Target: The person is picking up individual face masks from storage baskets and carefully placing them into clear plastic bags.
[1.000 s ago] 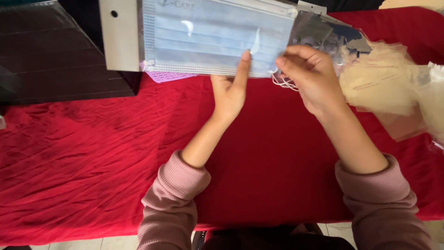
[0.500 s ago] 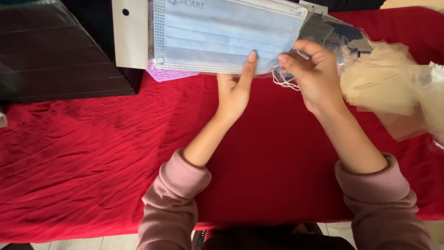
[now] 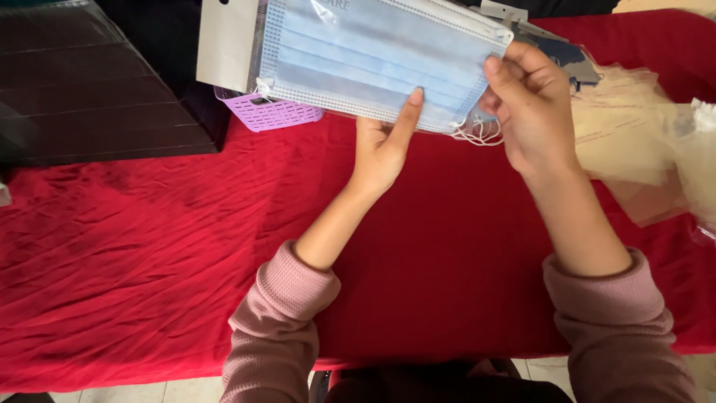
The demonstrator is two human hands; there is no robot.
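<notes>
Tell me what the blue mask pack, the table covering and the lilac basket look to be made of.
Mask pack, held by both the left hand and right hand: pleated, matte, probably non-woven fabric in a clear glossy plastic sleeve, which shows glare. Red cloth: woven fabric, matte, heavily creased. Lilac basket: seemingly moulded plastic, with a slotted wall.

1. wrinkled red cloth (image 3: 149,254) is covering the table.
2. purple slotted basket (image 3: 272,113) is sitting at the far edge.
3. dark ribbed panel (image 3: 89,89) is lying far left.
4. beige packets (image 3: 634,142) are piling up far right.
</notes>
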